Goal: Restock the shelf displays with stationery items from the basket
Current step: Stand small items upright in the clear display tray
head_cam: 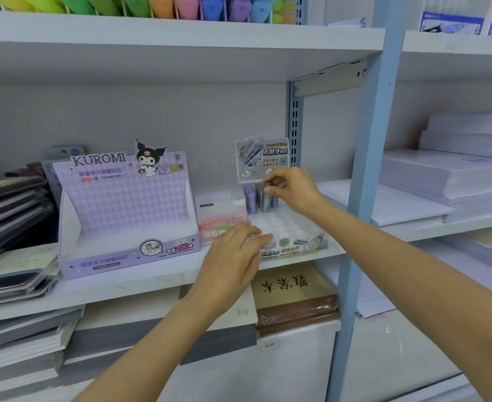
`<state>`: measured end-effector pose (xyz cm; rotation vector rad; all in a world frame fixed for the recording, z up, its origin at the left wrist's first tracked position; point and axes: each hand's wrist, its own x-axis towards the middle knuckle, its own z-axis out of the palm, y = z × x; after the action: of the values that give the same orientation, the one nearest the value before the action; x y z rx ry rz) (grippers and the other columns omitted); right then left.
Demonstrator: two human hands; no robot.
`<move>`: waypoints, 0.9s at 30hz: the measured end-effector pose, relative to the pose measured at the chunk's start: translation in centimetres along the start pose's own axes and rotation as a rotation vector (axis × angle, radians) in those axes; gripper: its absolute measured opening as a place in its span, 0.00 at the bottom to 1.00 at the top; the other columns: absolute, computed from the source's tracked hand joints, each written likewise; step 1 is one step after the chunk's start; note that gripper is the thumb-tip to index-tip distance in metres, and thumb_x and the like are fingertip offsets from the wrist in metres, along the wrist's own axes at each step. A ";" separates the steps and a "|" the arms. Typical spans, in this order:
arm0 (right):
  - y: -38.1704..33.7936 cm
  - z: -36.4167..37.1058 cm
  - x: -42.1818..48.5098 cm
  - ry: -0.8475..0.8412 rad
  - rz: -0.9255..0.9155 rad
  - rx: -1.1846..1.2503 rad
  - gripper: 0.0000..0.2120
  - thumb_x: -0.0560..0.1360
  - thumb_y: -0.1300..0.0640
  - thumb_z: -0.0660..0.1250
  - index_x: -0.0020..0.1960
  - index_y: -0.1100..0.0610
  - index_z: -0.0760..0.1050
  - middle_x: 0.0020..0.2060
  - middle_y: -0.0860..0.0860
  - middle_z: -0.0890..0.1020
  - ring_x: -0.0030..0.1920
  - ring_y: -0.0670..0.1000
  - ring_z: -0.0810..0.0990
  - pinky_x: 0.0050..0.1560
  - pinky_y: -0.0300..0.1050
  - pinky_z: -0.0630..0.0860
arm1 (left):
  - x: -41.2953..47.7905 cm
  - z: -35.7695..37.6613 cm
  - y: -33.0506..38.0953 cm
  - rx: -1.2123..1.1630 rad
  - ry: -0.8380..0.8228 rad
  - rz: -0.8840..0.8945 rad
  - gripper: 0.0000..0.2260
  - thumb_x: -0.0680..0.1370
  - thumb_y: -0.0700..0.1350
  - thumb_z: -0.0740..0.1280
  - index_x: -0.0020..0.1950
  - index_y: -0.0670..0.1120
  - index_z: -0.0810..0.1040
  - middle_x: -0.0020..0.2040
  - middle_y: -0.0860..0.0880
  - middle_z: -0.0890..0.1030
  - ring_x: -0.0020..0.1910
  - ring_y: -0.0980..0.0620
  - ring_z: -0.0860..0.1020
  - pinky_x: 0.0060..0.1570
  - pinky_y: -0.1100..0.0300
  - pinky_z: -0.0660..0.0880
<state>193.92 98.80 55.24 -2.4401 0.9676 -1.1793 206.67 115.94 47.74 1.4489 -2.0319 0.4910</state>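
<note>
A small white display tray [289,227] with round holes stands on the middle shelf, with a printed card at its back. A few grey and purple pencil-lead tubes [253,198] stand upright in its back row. My right hand [292,190] pinches the top of a grey lead tube [266,200] at that back row. My left hand [233,256] rests flat against the tray's front left corner, fingers together. The basket is not in view.
An empty purple Kuromi display box [125,216] stands left of a small pastel box [220,219]. Dark notebooks [9,204] are stacked at far left, white paper stacks [453,175] at right. A blue shelf upright [366,181] stands right of the tray. More books lie below.
</note>
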 end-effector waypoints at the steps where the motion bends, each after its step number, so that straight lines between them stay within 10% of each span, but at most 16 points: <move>1: 0.0 0.3 -0.1 0.015 -0.003 0.009 0.11 0.73 0.62 0.72 0.56 0.57 0.79 0.40 0.49 0.79 0.39 0.47 0.78 0.49 0.42 0.78 | 0.0 0.0 0.0 -0.003 0.001 -0.001 0.16 0.80 0.39 0.64 0.68 0.44 0.75 0.63 0.45 0.76 0.66 0.48 0.71 0.63 0.54 0.69; 15: -1.6 0.3 -4.3 0.111 -0.171 -0.044 0.12 0.76 0.59 0.68 0.60 0.57 0.78 0.49 0.52 0.78 0.47 0.48 0.76 0.53 0.44 0.75 | -1.3 0.2 0.5 -0.004 0.065 -0.007 0.20 0.78 0.38 0.65 0.70 0.42 0.71 0.68 0.44 0.72 0.70 0.46 0.68 0.69 0.53 0.62; 20: -3.9 2.1 -14.2 0.142 -0.405 0.234 0.04 0.78 0.61 0.66 0.48 0.57 0.80 0.39 0.47 0.78 0.38 0.43 0.74 0.40 0.34 0.69 | -8.1 2.7 1.2 -0.112 0.278 -0.092 0.12 0.75 0.39 0.61 0.59 0.42 0.74 0.52 0.47 0.76 0.50 0.51 0.72 0.51 0.60 0.68; 27: 3.8 14.5 -29.1 -0.563 0.084 0.279 0.05 0.77 0.59 0.68 0.49 0.59 0.82 0.42 0.50 0.82 0.41 0.46 0.79 0.44 0.38 0.73 | -23.9 12.2 1.5 -0.344 -0.487 -0.535 0.06 0.78 0.42 0.64 0.53 0.49 0.77 0.42 0.55 0.77 0.39 0.56 0.74 0.42 0.59 0.71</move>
<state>190.39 114.66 26.83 -2.2787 0.6721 -0.5014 207.81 126.35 22.95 1.9113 -1.8223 -0.4503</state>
